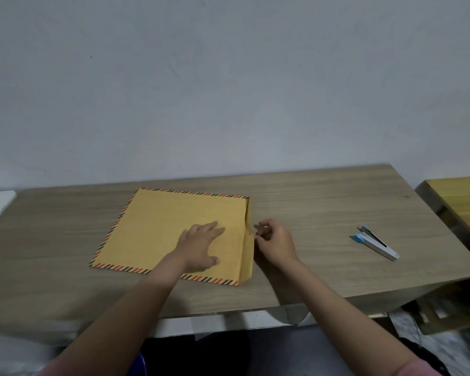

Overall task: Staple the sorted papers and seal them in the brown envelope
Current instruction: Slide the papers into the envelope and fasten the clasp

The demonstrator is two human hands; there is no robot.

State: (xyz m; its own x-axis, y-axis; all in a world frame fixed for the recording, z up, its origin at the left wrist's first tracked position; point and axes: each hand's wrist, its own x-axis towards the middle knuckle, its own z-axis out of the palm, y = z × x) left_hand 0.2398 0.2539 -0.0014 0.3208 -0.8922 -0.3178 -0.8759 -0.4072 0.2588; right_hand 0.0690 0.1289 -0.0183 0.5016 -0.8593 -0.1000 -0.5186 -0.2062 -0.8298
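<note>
Brown, with a striped border, the envelope (171,234) lies flat on the wooden surface (323,202), its flap (247,253) folded over at the right edge. No loose papers show, so they are probably inside. The left hand (201,246) presses down with fingers spread, likely to keep the envelope from sliding. The right hand (276,240) has its fingers curled at the flap's edge, seemingly pinching it to close the seal. A stapler (375,241) rests well apart to the right, set aside.
</note>
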